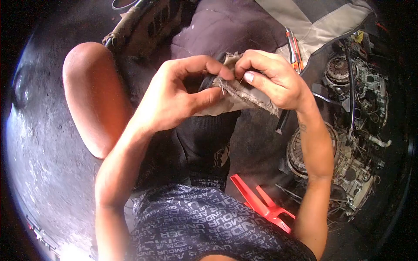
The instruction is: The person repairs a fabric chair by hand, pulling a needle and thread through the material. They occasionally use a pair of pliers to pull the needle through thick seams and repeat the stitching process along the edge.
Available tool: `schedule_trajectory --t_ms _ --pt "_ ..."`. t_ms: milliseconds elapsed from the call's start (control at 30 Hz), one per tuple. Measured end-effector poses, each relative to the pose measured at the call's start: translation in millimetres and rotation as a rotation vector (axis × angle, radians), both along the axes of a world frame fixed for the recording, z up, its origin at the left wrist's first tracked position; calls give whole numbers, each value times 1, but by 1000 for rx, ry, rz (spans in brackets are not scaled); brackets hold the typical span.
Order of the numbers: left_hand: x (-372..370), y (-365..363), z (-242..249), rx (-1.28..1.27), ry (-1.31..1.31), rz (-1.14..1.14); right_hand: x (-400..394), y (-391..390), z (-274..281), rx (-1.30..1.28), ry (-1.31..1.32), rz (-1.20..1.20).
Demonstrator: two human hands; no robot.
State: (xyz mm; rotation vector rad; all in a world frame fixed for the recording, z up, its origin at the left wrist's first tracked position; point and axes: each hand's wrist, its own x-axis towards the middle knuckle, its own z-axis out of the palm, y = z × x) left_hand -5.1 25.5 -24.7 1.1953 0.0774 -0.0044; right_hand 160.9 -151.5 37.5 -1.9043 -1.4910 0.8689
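Note:
In front of my lap, both hands are at a beige fabric piece [257, 99] with a rough, frayed seam and a dark edging on its left side. My left hand [172, 93] is closed on its left part, thumb below and index finger above. A pale thread end [223, 90] sticks out near the left thumb. My right hand [275, 80] pinches thumb and index finger together at the upper edge of the seam. Something thin, like a thread or needle, shows under those fingertips, too small to tell which.
A dark padded cushion [235, 26] lies ahead, with beige-and-grey material [328, 26] beside it. An orange utility knife [294, 50] rests there. Greasy gearbox or engine parts [348, 174] stand on the floor at right. A red plastic piece [261, 206] is by my right side.

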Motion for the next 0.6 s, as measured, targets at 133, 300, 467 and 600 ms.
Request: schedule_trajectory --t_ms 133,300,467,600 --pt "-1 -2 -1 -29 10 -7 4 -7 -4 24 -59 47" --pt "0 -4 -1 -8 30 -3 1 -9 -8 20 56 28" --pt "1 -3 1 -18 81 -21 -2 -6 -12 65 85 48" --pt "2 0 1 -9 89 -71 -2 -6 -10 47 88 89"
